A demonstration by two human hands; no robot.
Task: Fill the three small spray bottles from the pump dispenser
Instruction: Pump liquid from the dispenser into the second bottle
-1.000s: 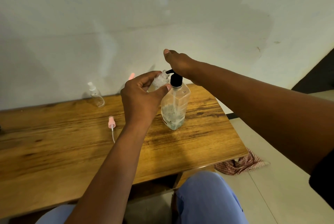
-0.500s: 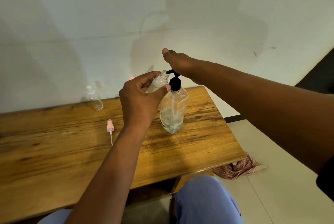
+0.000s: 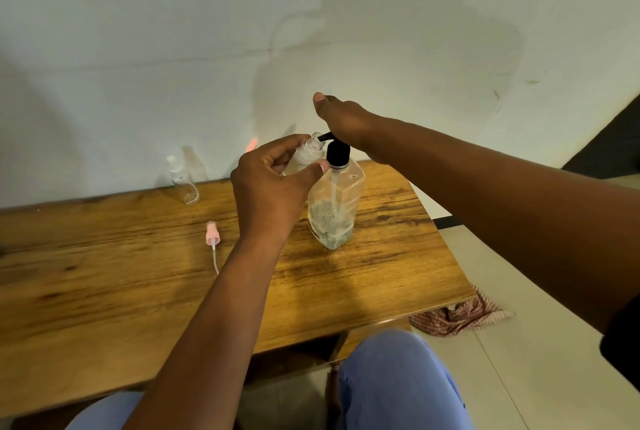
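Bottle (image 3: 304,157) at frame centre sits tilted in your left hand (image 3: 268,194), whose grip curls round it, mouth under the spout; your right hand (image 3: 341,117) presses flat on the pump dispenser (image 3: 334,201).

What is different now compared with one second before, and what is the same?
Almost nothing changed. The left hand still holds the small spray bottle at the spout, the right hand still rests on the pump dispenser. The pink spray cap lies unmoved.
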